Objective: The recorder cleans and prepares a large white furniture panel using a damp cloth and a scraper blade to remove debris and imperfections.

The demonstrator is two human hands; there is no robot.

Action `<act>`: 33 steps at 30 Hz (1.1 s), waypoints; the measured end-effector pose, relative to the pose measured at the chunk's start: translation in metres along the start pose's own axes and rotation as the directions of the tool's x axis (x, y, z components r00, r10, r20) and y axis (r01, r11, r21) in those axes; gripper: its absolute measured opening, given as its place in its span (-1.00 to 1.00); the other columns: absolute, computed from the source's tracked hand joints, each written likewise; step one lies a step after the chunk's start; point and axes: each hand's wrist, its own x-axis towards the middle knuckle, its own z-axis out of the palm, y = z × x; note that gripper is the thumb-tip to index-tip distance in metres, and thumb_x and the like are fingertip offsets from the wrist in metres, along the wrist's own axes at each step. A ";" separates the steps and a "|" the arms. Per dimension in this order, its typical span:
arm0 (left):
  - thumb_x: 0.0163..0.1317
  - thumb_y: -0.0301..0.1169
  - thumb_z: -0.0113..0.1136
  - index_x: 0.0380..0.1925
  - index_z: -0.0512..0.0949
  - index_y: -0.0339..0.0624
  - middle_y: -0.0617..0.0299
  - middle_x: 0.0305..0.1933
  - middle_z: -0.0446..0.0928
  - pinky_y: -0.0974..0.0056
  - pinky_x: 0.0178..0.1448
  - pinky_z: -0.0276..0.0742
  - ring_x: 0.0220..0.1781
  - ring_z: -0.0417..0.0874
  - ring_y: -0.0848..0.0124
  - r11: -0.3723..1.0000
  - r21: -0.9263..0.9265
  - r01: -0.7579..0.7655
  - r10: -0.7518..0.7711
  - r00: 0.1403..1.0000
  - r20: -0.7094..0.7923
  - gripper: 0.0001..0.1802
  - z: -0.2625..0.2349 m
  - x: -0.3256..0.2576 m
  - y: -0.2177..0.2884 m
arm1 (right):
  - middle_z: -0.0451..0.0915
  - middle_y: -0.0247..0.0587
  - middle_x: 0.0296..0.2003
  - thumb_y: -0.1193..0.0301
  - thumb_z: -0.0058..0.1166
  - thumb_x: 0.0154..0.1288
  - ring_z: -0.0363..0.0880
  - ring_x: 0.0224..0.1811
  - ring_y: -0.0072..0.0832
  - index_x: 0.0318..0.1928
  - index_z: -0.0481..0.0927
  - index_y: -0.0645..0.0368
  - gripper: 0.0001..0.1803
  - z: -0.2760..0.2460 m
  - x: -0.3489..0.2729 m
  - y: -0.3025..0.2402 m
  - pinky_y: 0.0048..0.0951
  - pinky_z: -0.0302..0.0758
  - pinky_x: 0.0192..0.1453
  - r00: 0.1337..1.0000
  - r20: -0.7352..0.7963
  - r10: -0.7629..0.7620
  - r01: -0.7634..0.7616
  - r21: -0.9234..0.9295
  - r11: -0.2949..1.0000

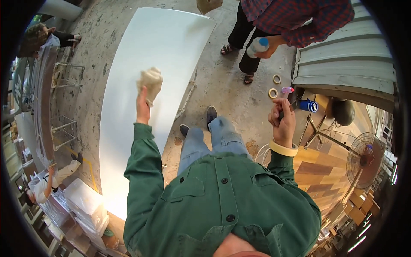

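Observation:
My left hand (pixel 143 108) grips a bunched beige cloth (pixel 151 81), slightly blurred, over a large white panel (pixel 145 38). The panel stretches away from me on my left. Off to the right, my right hand (pixel 283 125) is raised with its fingers curled. A small clear bottle with a pink tip (pixel 286 91) shows just above those fingers; its lower part is hidden behind them. A roll of cream tape (pixel 283 149) circles my right wrist like a bracelet.
Ahead, a person in a plaid shirt (pixel 317 21) holds a clear bottle with a blue cap (pixel 258 46). Two tape rolls (pixel 273 93) and a blue can (pixel 308 105) are beyond my right hand. A fan (pixel 366 160) stands at right. Wrapped stacks (pixel 85 201) and two more people are at left.

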 end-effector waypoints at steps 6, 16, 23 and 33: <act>0.17 -0.05 0.23 -0.11 0.57 0.03 0.06 0.39 0.08 -0.06 0.46 -0.04 0.43 0.04 -0.01 0.039 0.952 -0.304 0.193 0.937 0.291 -0.63 -0.046 -0.039 -0.132 | 0.25 -0.47 -0.61 0.23 -0.14 0.47 0.08 -0.65 -0.73 -0.20 0.54 0.21 -0.69 0.030 -0.015 0.059 -0.64 0.00 -0.60 0.987 -0.033 0.159 -0.161 -0.078 0.984; 0.10 -0.01 0.26 0.33 0.22 0.19 -0.03 0.48 -0.05 -0.21 0.47 -0.20 0.51 -0.13 -0.09 -0.039 0.937 -0.347 0.277 0.897 0.344 -0.22 0.019 0.017 -0.155 | 0.25 -0.52 -0.63 0.21 -0.13 0.47 0.05 -0.66 -0.77 -0.21 0.56 0.20 -0.68 0.009 -0.001 0.138 -0.67 -0.04 -0.60 0.922 -0.132 0.364 -0.376 -0.085 0.923; 0.15 0.02 0.18 0.33 0.26 0.14 -0.09 0.47 -0.02 -0.18 0.48 -0.22 0.51 -0.13 -0.09 -0.118 0.906 -0.406 0.330 0.845 0.421 -0.26 0.134 0.180 -0.145 | 0.27 -0.48 -0.62 0.24 -0.13 0.47 0.09 -0.62 -0.76 -0.20 0.54 0.20 -0.70 -0.005 0.068 0.126 -0.67 0.00 -0.57 0.912 -0.152 0.382 -0.391 -0.037 0.920; 0.32 0.24 -0.30 0.43 -0.02 -0.14 -0.18 0.52 -0.26 -0.07 0.52 -0.54 0.55 -0.33 -0.03 -0.257 0.907 -0.333 0.510 0.751 0.420 -0.13 0.223 0.420 -0.133 | 0.27 -0.42 -0.65 0.26 -0.15 0.47 0.07 -0.69 -0.70 -0.24 0.50 0.21 -0.72 -0.042 0.131 0.117 -0.62 0.03 -0.62 0.887 -0.308 0.345 -0.386 -0.080 0.919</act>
